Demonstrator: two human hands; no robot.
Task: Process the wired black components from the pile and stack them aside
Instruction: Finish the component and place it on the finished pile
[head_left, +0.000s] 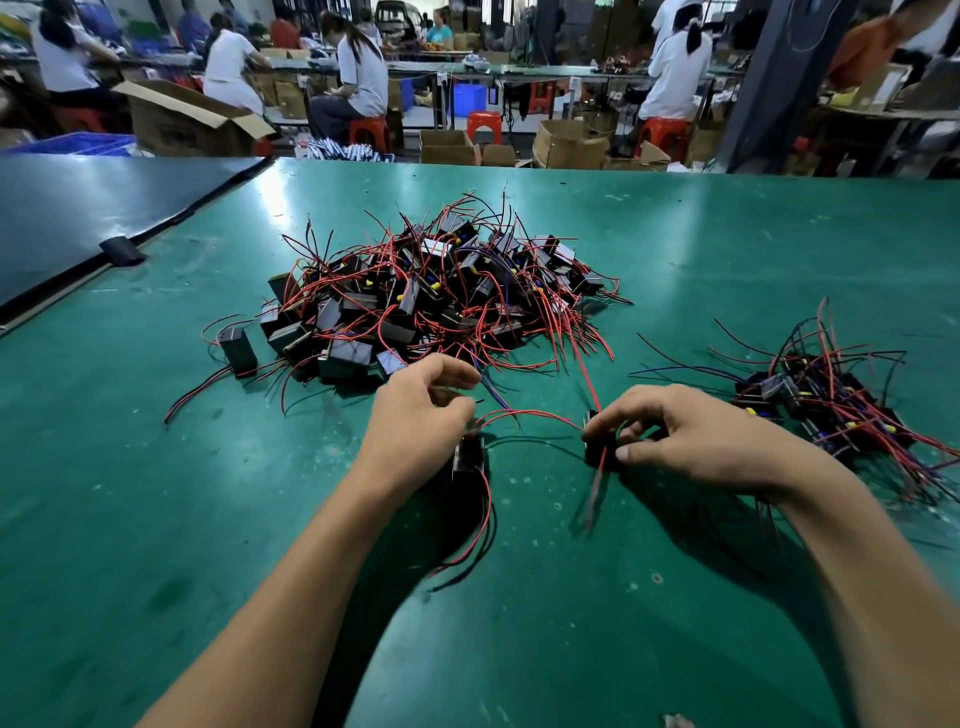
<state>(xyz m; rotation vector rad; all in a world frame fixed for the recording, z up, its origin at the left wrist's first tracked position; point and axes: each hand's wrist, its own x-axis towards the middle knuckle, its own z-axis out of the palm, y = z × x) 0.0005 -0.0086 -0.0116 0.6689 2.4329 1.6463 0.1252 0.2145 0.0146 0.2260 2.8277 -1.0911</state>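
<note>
On green table (156, 493), just before pile (431, 296), right hand (691, 436) pinching black component (597, 453) in curled fingers, red wire trailing, left hand (421, 415) curling over second component (469, 457), hold unclear, smaller stack (826, 410) lying at right, apart from pile

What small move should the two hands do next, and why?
Probably draw the right hand gently toward the side stack, so the wires come free. Its fingers pinch a black component, but a red wire arcs from it toward the second component by the left hand, and another runs up to the pile.
</note>
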